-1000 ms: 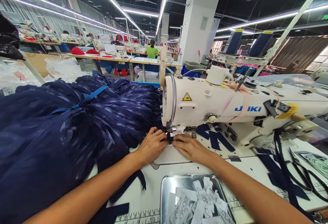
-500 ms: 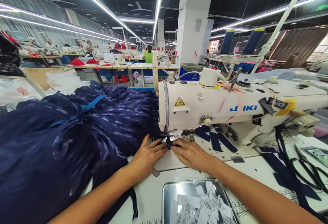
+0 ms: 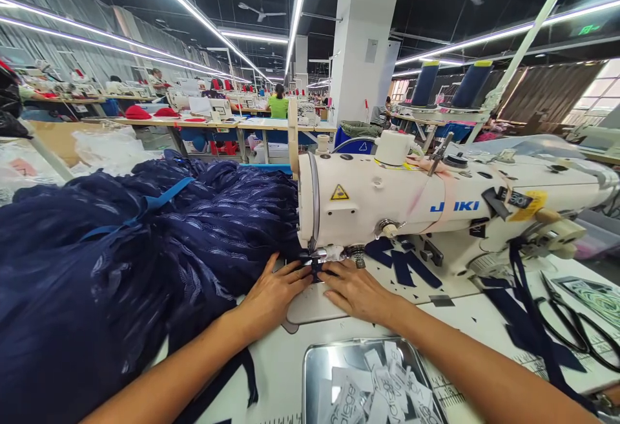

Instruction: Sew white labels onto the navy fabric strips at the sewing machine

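A white sewing machine (image 3: 358, 191) stands in front of me. Under its presser foot lies a small dark navy piece of fabric (image 3: 317, 273). My left hand (image 3: 279, 293) rests palm down at the left of the needle area, fingers spread, fingertips on the fabric's left edge. From the right, my right hand (image 3: 357, 289) lies flat with its fingertips on the same piece and its thumb apart. A large heap of navy lace fabric (image 3: 213, 217), tied with a blue strip (image 3: 167, 198), lies left of the machine.
A metal tray (image 3: 310, 379) of white labels sits at the near edge. Black scissors (image 3: 576, 327) and navy strips (image 3: 513, 320) lie on the right. Navy scraps (image 3: 407, 269) are on the machine bed. Behind are thread cones (image 3: 426, 84), tables and a person in green (image 3: 279, 106).
The whole view has shifted slightly, so the machine, tray and scissors appear a little further left. Both hands stay at the fabric by the presser foot.
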Motion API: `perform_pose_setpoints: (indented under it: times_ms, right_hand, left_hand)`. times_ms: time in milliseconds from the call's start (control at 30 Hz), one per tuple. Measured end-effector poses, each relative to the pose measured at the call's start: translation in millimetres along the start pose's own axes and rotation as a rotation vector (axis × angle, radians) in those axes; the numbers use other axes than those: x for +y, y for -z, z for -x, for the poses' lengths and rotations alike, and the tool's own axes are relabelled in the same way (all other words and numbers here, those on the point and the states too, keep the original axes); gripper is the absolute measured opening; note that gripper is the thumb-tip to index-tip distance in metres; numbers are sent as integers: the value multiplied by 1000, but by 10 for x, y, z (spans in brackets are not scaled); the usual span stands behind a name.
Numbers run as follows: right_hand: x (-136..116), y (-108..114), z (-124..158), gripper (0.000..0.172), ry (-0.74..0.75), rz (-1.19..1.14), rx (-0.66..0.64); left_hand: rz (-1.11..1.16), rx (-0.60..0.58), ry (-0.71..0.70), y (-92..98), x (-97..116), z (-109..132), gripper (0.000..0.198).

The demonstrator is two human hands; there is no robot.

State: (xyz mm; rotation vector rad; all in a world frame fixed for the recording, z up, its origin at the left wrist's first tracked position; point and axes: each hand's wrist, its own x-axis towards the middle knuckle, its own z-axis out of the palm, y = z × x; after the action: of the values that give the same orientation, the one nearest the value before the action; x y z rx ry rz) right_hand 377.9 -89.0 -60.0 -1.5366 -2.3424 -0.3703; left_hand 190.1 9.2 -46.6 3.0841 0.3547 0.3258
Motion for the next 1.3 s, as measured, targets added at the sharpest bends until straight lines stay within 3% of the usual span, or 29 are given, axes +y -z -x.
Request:
perform_pose_setpoints:
  times_ms: [167, 300, 467, 567, 733, 867, 967, 1300]
  right_hand:
    - [40, -15, -8, 33, -53, -39, -24]
    - [89, -61, 2, 34, -93, -69, -27]
    - [99, -114, -27, 34, -239, -36, -4]
    - [66, -75, -73, 36, -277, 69, -64]
    - [-13, 121, -50, 29, -127, 159, -136]
    - [-23, 225, 43, 12, 10, 121, -184]
    - [14, 196, 78, 18, 75, 144, -169]
    - [19, 158, 19, 15, 98, 159, -203]
  left_hand:
    - [-14, -34, 36, 25, -30, -57, 50]
    - [-62, 24, 17, 45, -33, -102, 47]
    - [-255, 132, 86, 61, 83, -126, 17]
    - [-436, 157, 179, 31, 183, -123, 14]
    - [-512, 167, 263, -16, 203, -154, 21]
    - [-448, 122, 188, 18, 118, -228, 26]
    - [-411, 79, 166, 53, 76, -269, 21]
    - [-373, 55, 186, 55, 57, -287, 18]
